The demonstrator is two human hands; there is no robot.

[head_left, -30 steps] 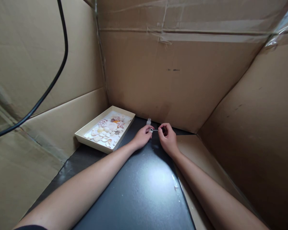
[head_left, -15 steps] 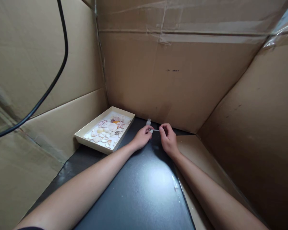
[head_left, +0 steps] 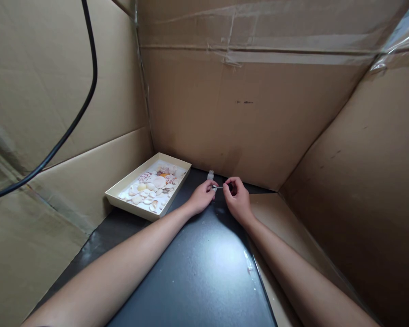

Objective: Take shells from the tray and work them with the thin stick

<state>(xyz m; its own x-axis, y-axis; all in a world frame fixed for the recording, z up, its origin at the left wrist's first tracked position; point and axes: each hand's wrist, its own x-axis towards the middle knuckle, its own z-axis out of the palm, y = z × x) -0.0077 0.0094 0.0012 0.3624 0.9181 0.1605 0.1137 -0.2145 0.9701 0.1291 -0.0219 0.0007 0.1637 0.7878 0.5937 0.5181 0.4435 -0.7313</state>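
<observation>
My left hand (head_left: 202, 196) is closed on a small whitish piece (head_left: 214, 187), too small to make out. From the right, my right hand (head_left: 237, 195) pinches a thin pale stick (head_left: 220, 187), whose left end reaches the piece at my left fingertips. Just behind my left hand a small clear bottle (head_left: 210, 175) stands upright on the black table (head_left: 197, 268); its lower part is hidden by the fingers.
A cream tray (head_left: 131, 210) holding several shells and a white sheet lies left of my hands. Cardboard walls (head_left: 218, 113) rise behind and at both sides. A black cable (head_left: 75, 121) hangs at the upper left. Flat cardboard (head_left: 276, 213) lies right of the table.
My right hand has moved slightly left, closer to my left hand, and less of the stick shows between them. The bottle and the tray have stayed in place.
</observation>
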